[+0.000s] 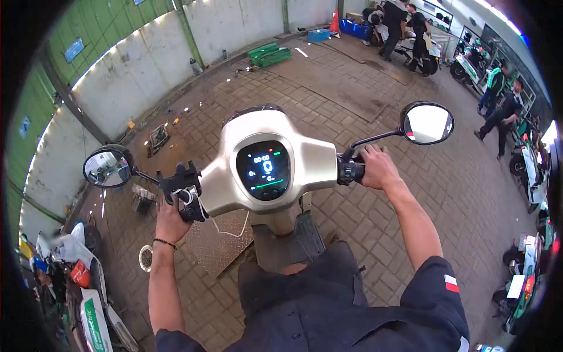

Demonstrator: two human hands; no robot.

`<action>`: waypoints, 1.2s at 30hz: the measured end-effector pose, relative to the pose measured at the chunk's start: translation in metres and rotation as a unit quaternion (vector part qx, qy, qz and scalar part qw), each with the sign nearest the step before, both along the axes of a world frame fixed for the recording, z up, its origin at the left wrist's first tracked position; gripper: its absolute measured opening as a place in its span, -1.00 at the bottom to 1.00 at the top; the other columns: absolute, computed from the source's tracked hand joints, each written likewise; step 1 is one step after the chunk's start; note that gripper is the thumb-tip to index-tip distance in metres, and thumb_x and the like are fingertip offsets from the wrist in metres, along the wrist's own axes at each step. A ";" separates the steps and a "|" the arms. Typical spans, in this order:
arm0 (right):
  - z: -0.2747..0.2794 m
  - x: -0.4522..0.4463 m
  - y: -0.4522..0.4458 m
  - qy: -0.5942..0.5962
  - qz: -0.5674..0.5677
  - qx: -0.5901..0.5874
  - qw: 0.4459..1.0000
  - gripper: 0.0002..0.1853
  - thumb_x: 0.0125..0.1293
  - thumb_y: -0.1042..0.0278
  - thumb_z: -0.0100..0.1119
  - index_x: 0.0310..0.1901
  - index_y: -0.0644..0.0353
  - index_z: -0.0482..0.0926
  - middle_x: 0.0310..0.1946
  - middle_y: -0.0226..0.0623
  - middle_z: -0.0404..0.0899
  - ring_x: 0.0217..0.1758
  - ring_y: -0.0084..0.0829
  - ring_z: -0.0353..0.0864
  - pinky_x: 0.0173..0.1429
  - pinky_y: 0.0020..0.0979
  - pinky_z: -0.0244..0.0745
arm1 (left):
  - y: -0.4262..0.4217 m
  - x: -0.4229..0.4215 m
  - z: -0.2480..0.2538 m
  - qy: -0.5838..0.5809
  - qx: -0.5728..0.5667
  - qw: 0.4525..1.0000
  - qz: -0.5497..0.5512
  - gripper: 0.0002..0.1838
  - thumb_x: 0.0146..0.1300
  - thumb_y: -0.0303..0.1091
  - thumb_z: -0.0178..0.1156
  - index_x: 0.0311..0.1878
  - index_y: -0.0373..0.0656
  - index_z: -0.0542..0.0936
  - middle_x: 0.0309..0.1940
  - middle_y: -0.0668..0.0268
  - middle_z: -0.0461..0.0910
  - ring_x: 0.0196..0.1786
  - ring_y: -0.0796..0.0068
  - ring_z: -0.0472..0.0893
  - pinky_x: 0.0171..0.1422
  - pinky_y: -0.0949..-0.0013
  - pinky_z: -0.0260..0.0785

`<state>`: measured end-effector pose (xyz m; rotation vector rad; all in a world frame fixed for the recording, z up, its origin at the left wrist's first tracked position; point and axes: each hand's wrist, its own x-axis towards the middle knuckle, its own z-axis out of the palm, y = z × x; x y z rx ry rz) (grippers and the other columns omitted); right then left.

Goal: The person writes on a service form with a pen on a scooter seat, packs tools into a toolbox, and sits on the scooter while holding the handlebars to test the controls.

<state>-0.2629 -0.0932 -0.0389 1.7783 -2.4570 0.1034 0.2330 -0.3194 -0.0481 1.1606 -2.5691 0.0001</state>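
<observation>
A pale gold scooter front [316,163] with a lit dashboard display [263,171] fills the middle of the head view. My left hand [172,222] is wrapped round the left handlebar grip [189,212], beside a black phone mount [180,180] and a loose white cable [231,233]. On the other side, my right hand [378,168] closes round the right handlebar grip, next to the black switch block [350,172]. The right grip itself is mostly hidden under the fingers. Round mirrors stand out at left [108,168] and right [427,122].
Several parked scooters line the right side [531,170], and another stands at lower left [88,305]. People [504,117] are at the right and upper right. Green metal parts [268,54], a blue box [318,35] and an orange cone [335,22] lie or stand near the wall.
</observation>
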 end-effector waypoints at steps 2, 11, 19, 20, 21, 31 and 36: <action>-0.003 -0.002 0.000 -0.035 -0.006 -0.007 0.999 -0.32 -0.13 0.17 0.36 0.11 0.22 0.46 0.11 -0.01 0.46 0.21 -0.01 0.43 0.35 0.02 0.24 | -0.001 -0.001 0.001 0.001 -0.038 0.999 -0.030 -0.23 -0.16 -0.31 0.37 0.19 -0.28 0.33 0.14 -0.12 0.37 0.22 -0.13 0.34 0.32 -0.01 0.22; 0.011 0.007 -0.003 -0.058 -0.017 0.029 0.998 -0.26 -0.12 0.26 0.33 0.20 0.23 0.40 0.17 0.03 0.42 0.32 0.01 0.34 0.41 0.09 0.15 | 0.021 0.010 0.017 -0.052 0.013 0.997 -0.057 -0.06 -0.20 0.12 0.45 0.14 -0.42 0.41 0.07 -0.16 0.47 0.07 -0.16 0.49 0.23 0.02 0.30; 0.002 0.007 0.002 -0.031 0.007 -0.041 0.999 -0.23 -0.20 0.31 0.44 0.18 0.17 0.41 0.12 -0.11 0.44 0.27 -0.04 0.37 0.31 -0.08 0.30 | 0.030 -0.011 0.001 0.014 -0.003 1.000 0.023 -0.23 -0.23 0.18 0.45 -0.15 -0.30 0.46 -0.30 0.05 0.52 -0.18 0.00 0.54 -0.08 0.10 0.37; 0.001 0.006 0.003 -0.039 0.011 -0.039 0.998 -0.24 -0.20 0.31 0.44 0.17 0.17 0.42 0.11 -0.12 0.44 0.25 -0.05 0.39 0.31 -0.10 0.31 | 0.030 -0.011 0.000 0.028 -0.025 0.999 0.010 -0.29 -0.23 0.15 0.45 -0.21 -0.27 0.45 -0.35 0.09 0.49 -0.23 0.02 0.53 -0.13 0.12 0.36; 0.000 0.005 0.004 -0.038 0.008 -0.038 0.999 -0.24 -0.20 0.31 0.44 0.17 0.17 0.42 0.11 -0.12 0.44 0.25 -0.05 0.39 0.31 -0.10 0.31 | 0.029 -0.011 -0.001 0.043 -0.046 0.998 -0.004 -0.33 -0.22 0.13 0.45 -0.27 -0.24 0.43 -0.41 0.13 0.47 -0.28 0.04 0.52 -0.18 0.13 0.35; -0.002 0.004 0.003 -0.058 0.012 -0.053 0.997 -0.32 -0.17 0.34 0.39 0.12 0.07 0.47 0.09 -0.17 0.46 0.25 -0.03 0.40 0.22 -0.13 0.43 | 0.028 -0.009 -0.002 0.032 -0.061 0.997 -0.017 -0.17 -0.26 0.13 0.46 -0.01 -0.30 0.45 -0.38 0.13 0.53 -0.26 0.10 0.55 -0.17 0.13 0.36; -0.003 0.005 0.003 -0.060 0.001 -0.047 0.997 -0.34 -0.17 0.30 0.42 0.09 0.15 0.47 0.13 -0.14 0.45 0.20 -0.05 0.45 0.20 -0.14 0.43 | 0.027 -0.006 -0.002 0.039 -0.036 0.998 -0.022 -0.18 -0.24 0.22 0.44 -0.10 -0.32 0.46 -0.31 0.02 0.54 -0.17 -0.06 0.53 -0.08 0.08 0.37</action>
